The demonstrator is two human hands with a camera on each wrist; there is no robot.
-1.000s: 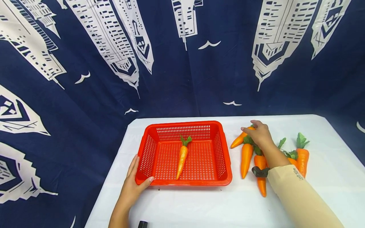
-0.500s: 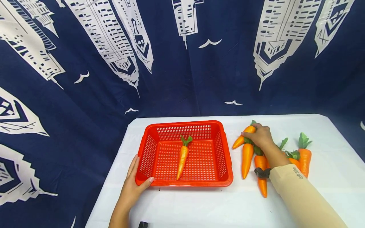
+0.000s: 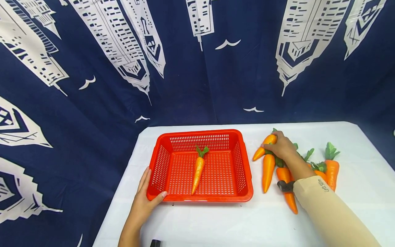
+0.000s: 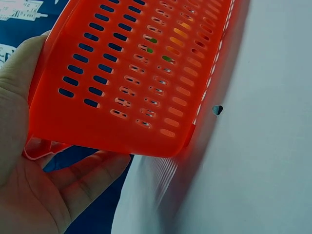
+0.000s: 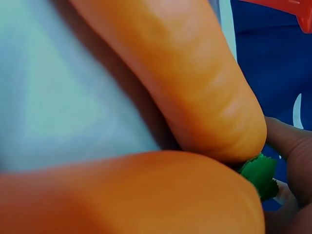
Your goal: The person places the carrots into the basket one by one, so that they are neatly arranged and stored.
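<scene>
A red plastic basket (image 3: 202, 198) stands on the white table, with one orange carrot (image 3: 198, 175) lying in it, its green leaves pointing away. My left hand (image 3: 142, 202) rests on the basket's near left corner, fingers straight along the side and thumb on the near rim. To the right, my right hand (image 3: 281, 145) pinches a carrot (image 3: 264, 148) near its leafy end, thumb on one side and fingers on the other. That carrot (image 5: 195, 83) fills much of the right wrist view, beside another carrot (image 5: 146, 195); the fingertips are mostly hidden there.
Several more carrots lie right of the basket, including one beside the held carrot (image 3: 268, 173), one beneath the right wrist (image 3: 290, 200) and one at the far right (image 3: 331, 173). A dark blue curtain with white buildings (image 3: 185, 96) hangs behind. A black object (image 3: 155, 243) shows at the near edge.
The right hand's fingers have closed around the top of the far carrot. The carrot under the right wrist has swung its tip to the right. The left hand stays on the basket.
</scene>
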